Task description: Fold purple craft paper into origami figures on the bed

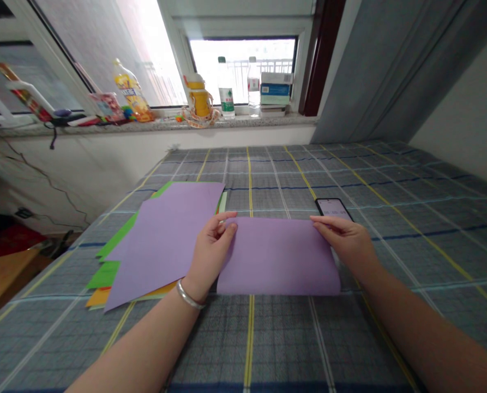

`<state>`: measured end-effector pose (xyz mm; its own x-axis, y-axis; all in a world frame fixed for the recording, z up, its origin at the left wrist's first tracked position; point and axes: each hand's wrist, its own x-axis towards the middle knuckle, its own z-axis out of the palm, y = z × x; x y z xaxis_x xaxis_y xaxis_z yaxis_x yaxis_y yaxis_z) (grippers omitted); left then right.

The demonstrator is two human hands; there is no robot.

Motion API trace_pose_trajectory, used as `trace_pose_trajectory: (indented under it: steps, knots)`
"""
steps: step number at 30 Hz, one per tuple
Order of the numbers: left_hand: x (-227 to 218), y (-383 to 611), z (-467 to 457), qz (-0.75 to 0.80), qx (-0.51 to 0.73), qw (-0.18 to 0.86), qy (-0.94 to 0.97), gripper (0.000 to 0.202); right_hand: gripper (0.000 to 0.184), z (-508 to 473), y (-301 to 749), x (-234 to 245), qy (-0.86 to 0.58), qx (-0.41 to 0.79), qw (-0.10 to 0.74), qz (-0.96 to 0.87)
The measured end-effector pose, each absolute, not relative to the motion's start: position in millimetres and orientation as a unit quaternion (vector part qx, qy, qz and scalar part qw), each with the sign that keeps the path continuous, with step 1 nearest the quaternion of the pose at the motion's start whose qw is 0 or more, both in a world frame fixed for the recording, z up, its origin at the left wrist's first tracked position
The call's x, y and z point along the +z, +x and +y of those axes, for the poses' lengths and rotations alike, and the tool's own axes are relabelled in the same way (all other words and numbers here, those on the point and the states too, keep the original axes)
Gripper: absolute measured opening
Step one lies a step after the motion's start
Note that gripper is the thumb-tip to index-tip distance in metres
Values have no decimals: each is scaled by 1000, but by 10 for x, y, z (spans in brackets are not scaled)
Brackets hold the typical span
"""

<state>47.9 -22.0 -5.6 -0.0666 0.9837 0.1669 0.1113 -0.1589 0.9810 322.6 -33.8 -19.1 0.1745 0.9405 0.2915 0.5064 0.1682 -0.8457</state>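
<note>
I see left hand [214, 240] and right hand [345, 237] pinch the purple paper [280, 259].
Left of this paper lies a sheet pile [161, 234]; near its far right corner, a phone [331, 207].

Left hand [214, 244] and right hand [347, 238]: two hands in all, one of each
Forearms [140, 333] [427, 327]: two, one to each hand
Bracelet [185, 297]: one
Held sheet [280, 256]: one, shared by both hands
Pile [165, 234]: one, of several sheets; they overlap too much for me to give a sure total
Colours in the pile: at least three, counting purple, green and orange
Phone [334, 209]: one
Cloth [280, 344]: one
Clear bottles [226, 90] [253, 90]: two
Orange bottle [134, 97]: one
Yellow flask [201, 102]: one
Bottles and flask together: four
Blue box [276, 89]: one
Sill [153, 126]: one
Curtain [374, 71]: one
</note>
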Motion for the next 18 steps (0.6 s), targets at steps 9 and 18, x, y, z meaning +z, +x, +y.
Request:
trace_pose_trajectory:
  steps: [9,18]
  knots:
    - [-57,457,-208,523,500,426,544,36,35,-300,3263,-189,-600,292,462,-584]
    - [-73,436,-174,546,483,399,556,34,33,-324,3238,-141,-604,285,481,-569]
